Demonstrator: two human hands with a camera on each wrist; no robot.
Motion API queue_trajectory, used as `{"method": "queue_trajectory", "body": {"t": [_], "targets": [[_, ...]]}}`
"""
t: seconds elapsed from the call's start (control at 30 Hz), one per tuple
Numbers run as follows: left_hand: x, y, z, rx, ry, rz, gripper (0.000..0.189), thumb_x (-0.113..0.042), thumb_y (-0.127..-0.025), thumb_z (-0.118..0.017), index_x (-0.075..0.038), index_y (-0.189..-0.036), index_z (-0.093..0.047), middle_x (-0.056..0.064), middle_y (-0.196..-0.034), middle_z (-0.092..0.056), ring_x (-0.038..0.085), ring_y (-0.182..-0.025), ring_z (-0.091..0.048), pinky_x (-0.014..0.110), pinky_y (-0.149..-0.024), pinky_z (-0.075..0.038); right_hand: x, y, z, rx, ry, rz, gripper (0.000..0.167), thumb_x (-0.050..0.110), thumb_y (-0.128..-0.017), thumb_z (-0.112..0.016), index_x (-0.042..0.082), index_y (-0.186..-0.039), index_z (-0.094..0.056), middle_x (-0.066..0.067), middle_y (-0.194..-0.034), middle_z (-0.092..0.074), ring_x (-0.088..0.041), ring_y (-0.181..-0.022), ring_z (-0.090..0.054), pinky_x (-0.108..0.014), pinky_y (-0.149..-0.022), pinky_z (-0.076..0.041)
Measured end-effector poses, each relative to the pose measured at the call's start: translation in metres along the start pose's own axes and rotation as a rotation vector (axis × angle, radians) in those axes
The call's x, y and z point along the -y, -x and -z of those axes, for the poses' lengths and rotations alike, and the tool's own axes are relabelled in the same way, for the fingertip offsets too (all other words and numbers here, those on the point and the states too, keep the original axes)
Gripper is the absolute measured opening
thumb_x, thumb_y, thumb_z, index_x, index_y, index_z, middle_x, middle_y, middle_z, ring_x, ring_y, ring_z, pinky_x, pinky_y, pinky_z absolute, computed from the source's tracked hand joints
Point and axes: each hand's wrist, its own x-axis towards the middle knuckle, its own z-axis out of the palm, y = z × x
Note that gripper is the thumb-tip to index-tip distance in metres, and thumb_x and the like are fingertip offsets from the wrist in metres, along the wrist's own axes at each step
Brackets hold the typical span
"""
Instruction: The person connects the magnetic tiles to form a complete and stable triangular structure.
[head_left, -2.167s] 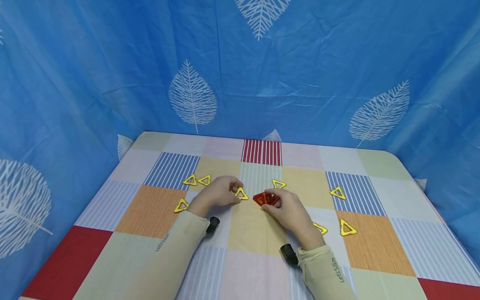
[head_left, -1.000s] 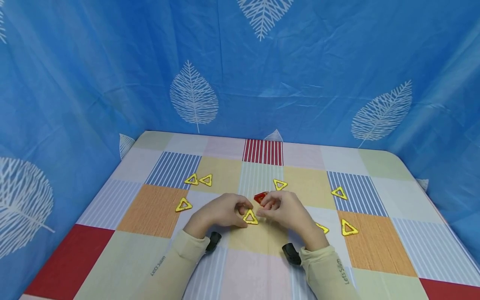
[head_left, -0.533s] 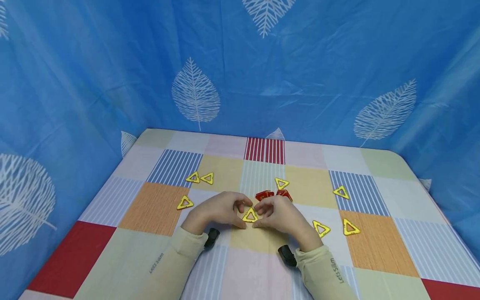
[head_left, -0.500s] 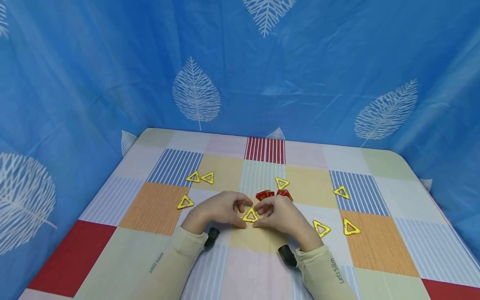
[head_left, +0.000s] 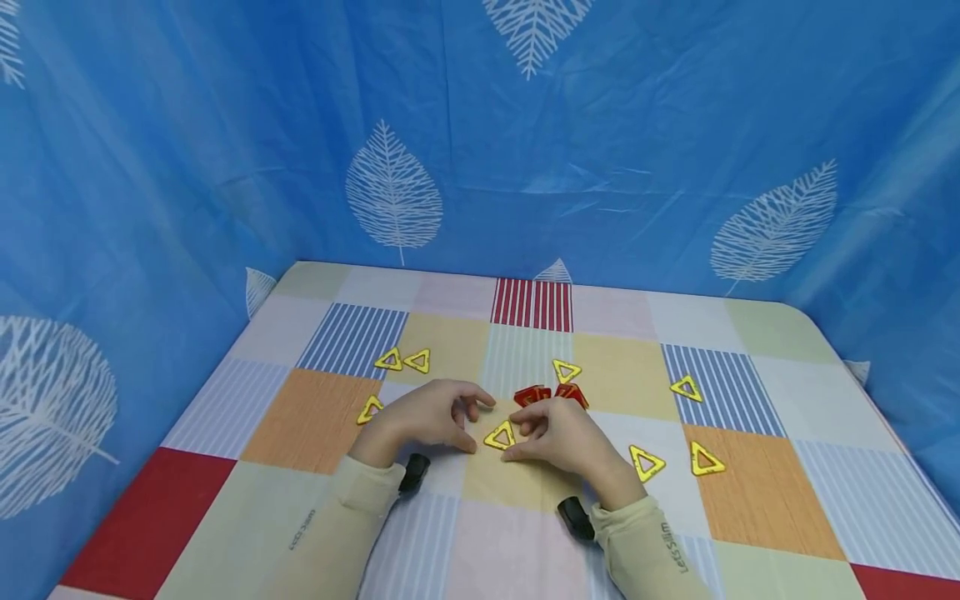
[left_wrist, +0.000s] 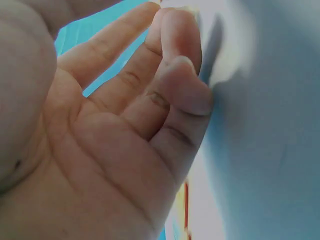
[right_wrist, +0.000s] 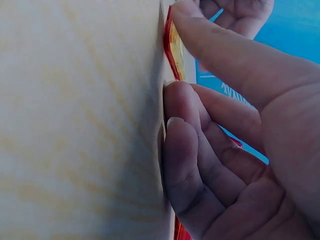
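A yellow triangle tile (head_left: 500, 435) with an open middle lies at the centre of the table, between the two hands. The right hand (head_left: 558, 442) pinches it from its right side; in the right wrist view the tile's edge (right_wrist: 174, 47) shows between thumb tip and forefinger. To its left, the left hand (head_left: 431, 417) is apart from the tile, fingers bent loosely and holding nothing; its palm (left_wrist: 100, 150) fills much of the left wrist view. Just beyond the right hand sit red triangle pieces in two clusters, a left one (head_left: 532, 395) and a right one (head_left: 572, 394).
Yellow triangles lie scattered about: a pair (head_left: 388, 359) at the far left, one (head_left: 369, 409) partly behind the left hand, one (head_left: 566, 371) beyond the red pieces, and several (head_left: 647, 463) on the right. A checked cloth (head_left: 757, 492) covers the table; a blue curtain (head_left: 585, 125) hangs behind.
The left hand brought the yellow triangle nearer to the centre, then let go and drew back left. The right hand left the red pieces and came to the triangle.
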Motion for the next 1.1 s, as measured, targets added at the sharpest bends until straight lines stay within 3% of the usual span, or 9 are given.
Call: {"method": "queue_trajectory", "body": {"t": [0.17, 0.37, 0.6, 0.8, 1.1], "targets": [[0.016, 0.015, 0.023, -0.073, 0.007, 0.042, 0.057, -0.001, -0.075, -0.087, -0.01, -0.127, -0.067, 0.002, -0.098, -0.061, 0.018, -0.075, -0.058, 0.032, -0.063, -0.05, -0.002, 0.001, -0.001, 0.004, -0.003, 0.014, 0.04, 0.028, -0.071, -0.093, 0.007, -0.102, -0.079, 0.006, -0.077, -0.062, -0.01, -0.067, -0.058, -0.027, -0.064, -0.05], [0.045, 0.047, 0.054, -0.158, 0.119, 0.141, 0.054, 0.002, -0.076, -0.086, -0.005, -0.126, -0.066, 0.011, -0.102, -0.057, 0.025, -0.08, -0.052, 0.034, -0.062, -0.047, -0.003, 0.002, -0.004, 0.002, 0.002, 0.006, 0.037, 0.025, -0.071, -0.093, 0.009, -0.101, -0.079, 0.007, -0.077, -0.063, -0.01, -0.067, -0.059, -0.028, -0.064, -0.05], [0.068, 0.076, 0.063, -0.222, 0.148, 0.286, 0.055, -0.007, -0.073, -0.09, -0.006, -0.123, -0.067, 0.01, -0.102, -0.057, 0.027, -0.092, -0.049, 0.034, -0.074, -0.048, -0.002, 0.003, -0.004, 0.003, -0.008, 0.007, 0.037, 0.025, -0.071, -0.094, 0.008, -0.1, -0.079, 0.005, -0.077, -0.062, -0.011, -0.066, -0.057, -0.028, -0.063, -0.049], [0.067, 0.081, 0.064, -0.27, 0.185, 0.371, 0.058, -0.007, -0.072, -0.091, -0.006, -0.124, -0.065, 0.011, -0.106, -0.055, 0.028, -0.097, -0.048, 0.033, -0.077, -0.048, -0.002, 0.002, -0.003, 0.003, -0.001, -0.002, 0.036, 0.025, -0.072, -0.093, 0.009, -0.101, -0.08, 0.007, -0.076, -0.062, -0.01, -0.066, -0.058, -0.027, -0.064, -0.05], [0.064, 0.078, 0.062, -0.309, 0.169, 0.409, 0.049, -0.008, -0.075, -0.089, -0.005, -0.12, -0.07, 0.011, -0.098, -0.055, 0.028, -0.093, -0.05, 0.031, -0.073, -0.048, -0.001, 0.003, 0.0, -0.005, 0.012, -0.009, 0.037, 0.026, -0.071, -0.093, 0.01, -0.102, -0.08, 0.008, -0.076, -0.063, -0.01, -0.067, -0.057, -0.027, -0.062, -0.049]]}}
